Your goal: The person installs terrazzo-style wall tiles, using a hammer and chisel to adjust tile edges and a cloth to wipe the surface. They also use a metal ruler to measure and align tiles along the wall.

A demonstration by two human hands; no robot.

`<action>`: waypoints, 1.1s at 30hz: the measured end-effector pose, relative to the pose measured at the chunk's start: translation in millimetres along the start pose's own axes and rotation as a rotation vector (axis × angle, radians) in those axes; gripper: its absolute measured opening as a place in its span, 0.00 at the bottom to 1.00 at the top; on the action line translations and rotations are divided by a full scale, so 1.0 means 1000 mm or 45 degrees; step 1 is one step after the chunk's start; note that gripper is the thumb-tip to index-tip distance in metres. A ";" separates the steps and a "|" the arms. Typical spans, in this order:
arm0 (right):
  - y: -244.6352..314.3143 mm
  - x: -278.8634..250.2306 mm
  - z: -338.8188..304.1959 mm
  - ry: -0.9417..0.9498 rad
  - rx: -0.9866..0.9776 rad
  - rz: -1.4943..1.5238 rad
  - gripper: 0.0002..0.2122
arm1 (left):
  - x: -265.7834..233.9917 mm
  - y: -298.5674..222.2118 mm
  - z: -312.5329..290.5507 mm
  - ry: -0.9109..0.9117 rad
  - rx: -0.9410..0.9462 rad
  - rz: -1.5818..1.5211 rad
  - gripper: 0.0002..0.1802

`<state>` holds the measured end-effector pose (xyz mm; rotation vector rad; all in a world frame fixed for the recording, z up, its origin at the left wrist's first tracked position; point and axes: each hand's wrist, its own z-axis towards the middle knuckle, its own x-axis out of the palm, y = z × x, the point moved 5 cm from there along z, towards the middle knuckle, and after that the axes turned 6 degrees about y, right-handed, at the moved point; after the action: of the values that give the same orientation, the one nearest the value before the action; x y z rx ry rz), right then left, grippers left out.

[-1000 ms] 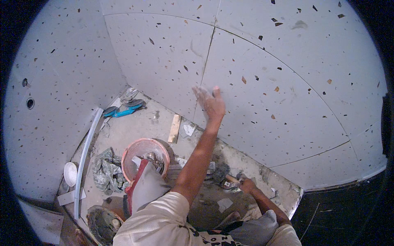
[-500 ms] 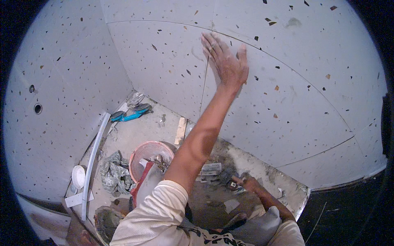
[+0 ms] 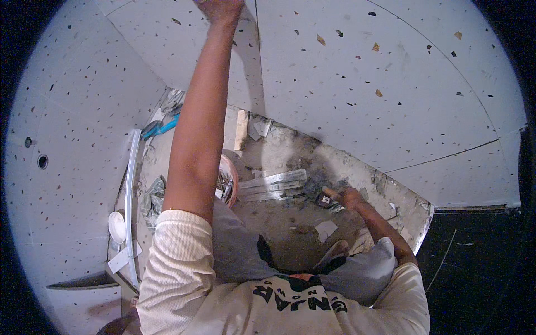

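Note:
My left arm stretches up to a pale, speckled wall panel [image 3: 335, 72]. My left hand [image 3: 220, 8] is at the top edge of the view, where its fingers are cut off. Just right of it runs a thin upright joint between two panels. Low on the right, my right hand [image 3: 347, 197] is closed around a dark, dusty tool [image 3: 325, 199] with a small pale square on it. The tool's kind is hard to make out. Grey flat strips [image 3: 273, 185] lie on the floor to its left.
Behind my left arm stands a pink bucket [image 3: 230, 181] with things inside. A blue-handled tool [image 3: 162, 127] lies by the corner. A wood piece [image 3: 241, 129] touches the back wall's foot. A long pale strip [image 3: 132, 206] and a white round lid [image 3: 117, 226] sit at the left.
My left hand has moved up and left along the wall, from flat with spread fingers to the view's edge. The view has shifted; my right hand stays at the dark tool.

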<state>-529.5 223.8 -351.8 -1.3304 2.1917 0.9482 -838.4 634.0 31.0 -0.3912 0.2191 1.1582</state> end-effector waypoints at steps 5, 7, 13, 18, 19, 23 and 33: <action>-0.001 0.010 0.015 -0.105 -0.021 -0.042 0.24 | 0.022 0.091 -0.064 -0.643 -0.855 -0.477 0.29; -0.015 0.008 0.002 -0.169 0.003 0.004 0.25 | 0.014 0.066 -0.081 -0.253 -0.837 -0.639 0.34; -0.003 0.001 -0.004 -0.080 0.039 0.118 0.27 | -0.006 0.116 -0.107 -0.167 -0.845 -0.622 0.27; -0.029 0.017 0.015 -0.195 -0.159 -0.007 0.26 | 0.020 0.155 -0.136 -0.007 -1.001 -0.675 0.19; -0.033 0.017 0.016 -0.212 -0.169 0.010 0.26 | 0.024 0.152 -0.144 0.039 -1.028 -0.672 0.17; -0.036 0.018 0.014 -0.141 -0.099 -0.013 0.24 | 0.028 0.144 -0.170 0.171 -1.149 -0.653 0.18; -0.038 0.024 0.025 -0.194 -0.131 -0.068 0.22 | 0.116 0.196 -0.274 1.123 -0.776 -0.397 0.22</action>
<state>-507.3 215.4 -397.6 -1.3095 2.0081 1.1164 -964.8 687.5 -297.7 -1.4237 0.5475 0.6589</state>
